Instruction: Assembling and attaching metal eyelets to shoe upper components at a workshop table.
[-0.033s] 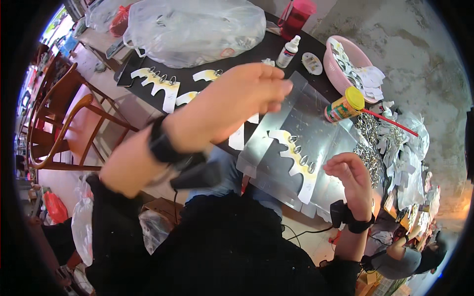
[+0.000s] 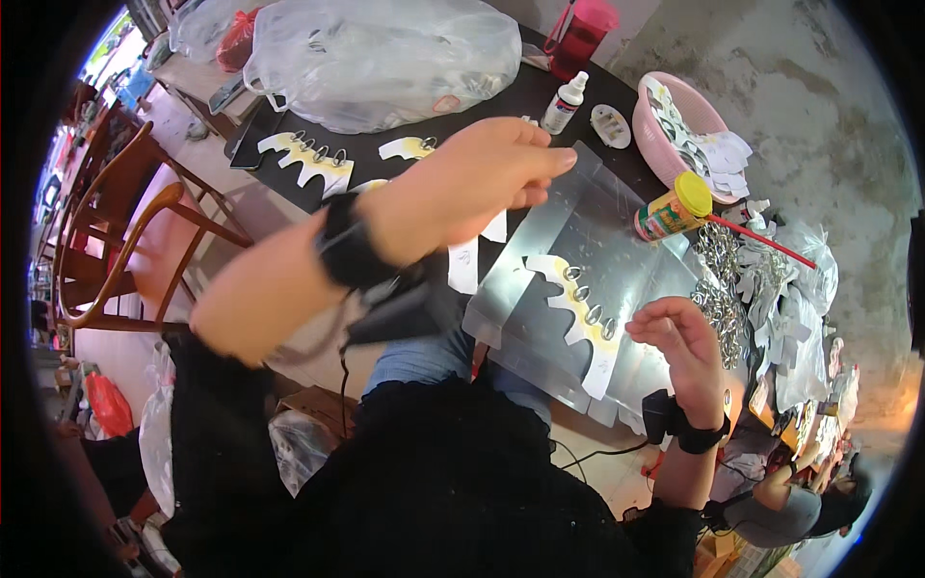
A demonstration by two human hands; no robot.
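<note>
My left hand [image 2: 482, 178] hangs above the table beside the clear plastic sheet [image 2: 554, 207]. Its fingers are curled; whatever they hold, if anything, is hidden. My right hand [image 2: 686, 352] hovers low over the sheet's right side, fingers loosely bent and apart from the thumb, nothing visible between them. Just left of its fingertips lies a white scalloped paper piece [image 2: 568, 303] with yellowish patches and several metal rings along its edge. More such pieces with rings [image 2: 313, 162] lie at the table's far left, and others are partly covered by my left arm.
A large white plastic bag [image 2: 385, 63] fills the far side. Behind the sheet stand a white spray-type bottle [image 2: 564, 104], a small white dish [image 2: 610, 125] and a pink basket [image 2: 708, 106] of paper pieces. At right are a yellow-lidded can [image 2: 674, 207] and heaped metal rings [image 2: 718, 279].
My left forearm and wrist have shifted slightly right. The right hand has barely moved, and the objects on the table stay in place.
</note>
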